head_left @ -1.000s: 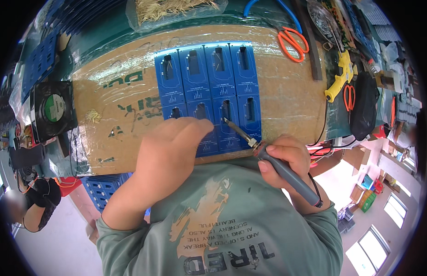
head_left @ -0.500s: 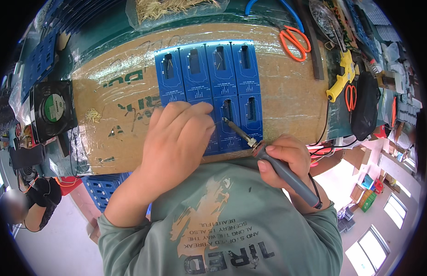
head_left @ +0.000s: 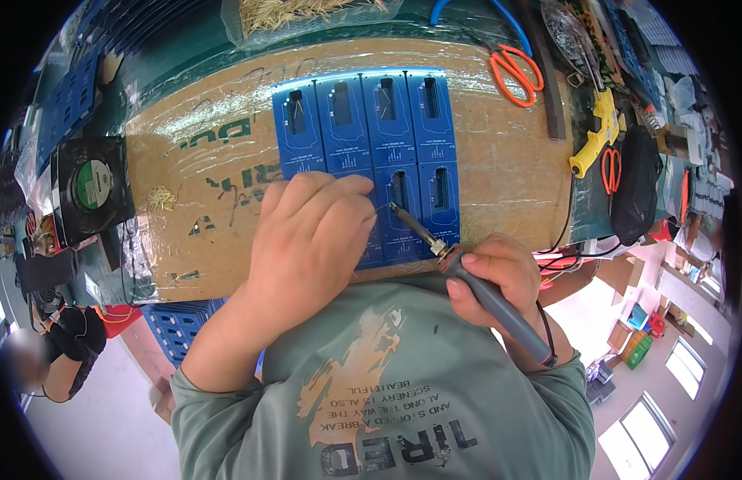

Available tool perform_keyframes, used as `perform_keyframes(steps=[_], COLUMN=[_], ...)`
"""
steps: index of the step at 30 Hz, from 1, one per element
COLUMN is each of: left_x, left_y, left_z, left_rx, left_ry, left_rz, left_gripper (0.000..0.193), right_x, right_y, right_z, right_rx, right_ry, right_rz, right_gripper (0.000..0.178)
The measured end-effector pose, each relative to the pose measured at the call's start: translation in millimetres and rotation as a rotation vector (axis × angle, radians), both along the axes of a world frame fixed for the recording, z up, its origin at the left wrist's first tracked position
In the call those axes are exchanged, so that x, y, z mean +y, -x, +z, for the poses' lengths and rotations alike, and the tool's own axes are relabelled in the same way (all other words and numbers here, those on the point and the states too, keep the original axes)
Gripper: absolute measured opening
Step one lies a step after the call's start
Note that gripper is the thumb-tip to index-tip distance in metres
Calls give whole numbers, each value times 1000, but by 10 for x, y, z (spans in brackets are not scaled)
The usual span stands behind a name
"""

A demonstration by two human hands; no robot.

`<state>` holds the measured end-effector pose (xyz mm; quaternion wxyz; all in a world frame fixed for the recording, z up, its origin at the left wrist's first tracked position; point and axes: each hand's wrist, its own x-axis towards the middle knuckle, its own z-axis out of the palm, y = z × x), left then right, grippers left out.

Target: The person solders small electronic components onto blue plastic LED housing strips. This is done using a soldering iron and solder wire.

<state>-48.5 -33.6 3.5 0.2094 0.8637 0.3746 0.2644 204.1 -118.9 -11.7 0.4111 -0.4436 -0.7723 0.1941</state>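
A panel of blue circuit boards (head_left: 391,152), each with a dark slot, lies on the cardboard (head_left: 499,184) in front of me. My right hand (head_left: 503,276) is closed around the grey handle of a soldering iron (head_left: 503,312). The iron's tip rests on or just above a near-row board, beside the lower end of its slot. My left hand (head_left: 311,232) lies over the panel's near left part and hides it. Its fingers are pinched together close to the tip, and a thin metal strand (head_left: 383,207) shows between them and the iron.
A black fan (head_left: 91,188) stands on the left. Orange-handled scissors (head_left: 515,76) and a yellow glue-gun-like tool (head_left: 599,132) lie to the right. At the back is a clear bag of thin straw-coloured pieces (head_left: 307,12). Another person (head_left: 67,352) is at the far left.
The panel and bench sit very slightly differently in view. Both hands keep their hold, and the iron's tip stays at nearly the same spot on the board.
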Motion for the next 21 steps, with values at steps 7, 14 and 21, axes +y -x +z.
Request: perform_keyframes(steps=[7, 14, 21], left_x=[-14, -43, -17], left_y=[16, 12, 88], left_z=[-27, -47, -50], left_rx=[9, 1, -9], left_ry=[-16, -18, -18], left_rz=[-8, -1, 16], left_gripper=[18, 20, 21], right_x=[-22, -50, -26], right_y=[34, 73, 25], right_z=[49, 40, 92], right_rx=[-52, -56, -27], right_ry=[-20, -45, -55], right_rz=[20, 14, 44], right_gripper=[43, 45, 41])
